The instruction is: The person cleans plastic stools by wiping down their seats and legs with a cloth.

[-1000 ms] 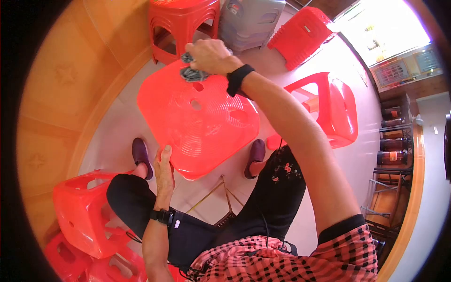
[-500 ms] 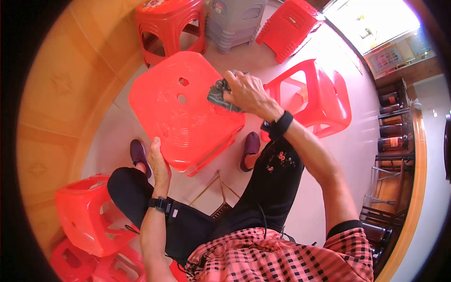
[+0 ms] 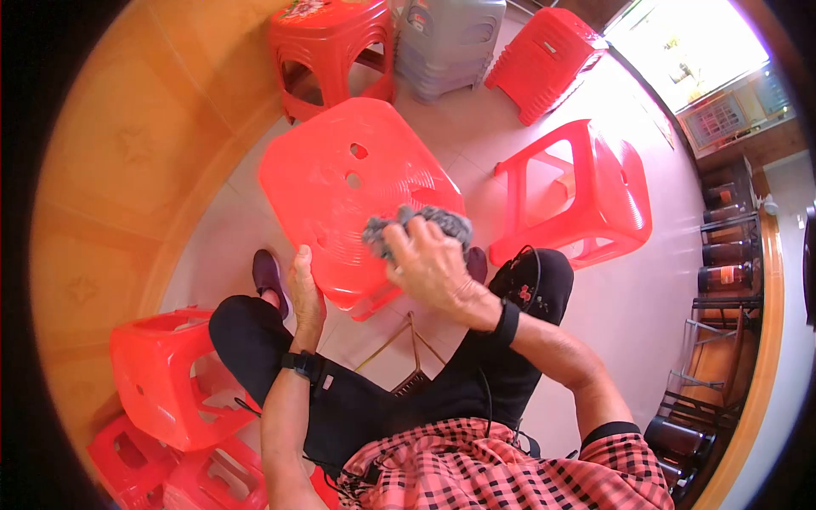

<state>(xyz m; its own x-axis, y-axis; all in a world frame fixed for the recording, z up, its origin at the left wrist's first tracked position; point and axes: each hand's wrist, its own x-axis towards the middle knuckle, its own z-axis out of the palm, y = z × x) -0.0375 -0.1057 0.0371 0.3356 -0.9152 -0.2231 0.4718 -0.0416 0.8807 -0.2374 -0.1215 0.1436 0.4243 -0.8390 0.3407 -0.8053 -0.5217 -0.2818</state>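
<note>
A red plastic stool [image 3: 340,187] is in front of me, its seat facing up toward me and glossy, with two holes in it. My left hand [image 3: 305,285] grips the stool's near left edge, the thumb showing and the other fingers partly hidden. In my right hand [image 3: 433,270] is a crumpled grey cloth [image 3: 433,223], pressed on the right part of the seat with the fingers closed over it.
Another red stool [image 3: 586,195] lies on its side to the right. More red stools [image 3: 174,382] are at lower left. Behind stand a flower-topped red stool [image 3: 331,42], a grey stool stack [image 3: 449,42] and a red stack [image 3: 544,64]. A wooden panel [image 3: 127,170] borders the left.
My right hand has moved the cloth from the seat's far right edge down toward its near right part. My left hand stays on the edge. The whole view has shifted slightly.
</note>
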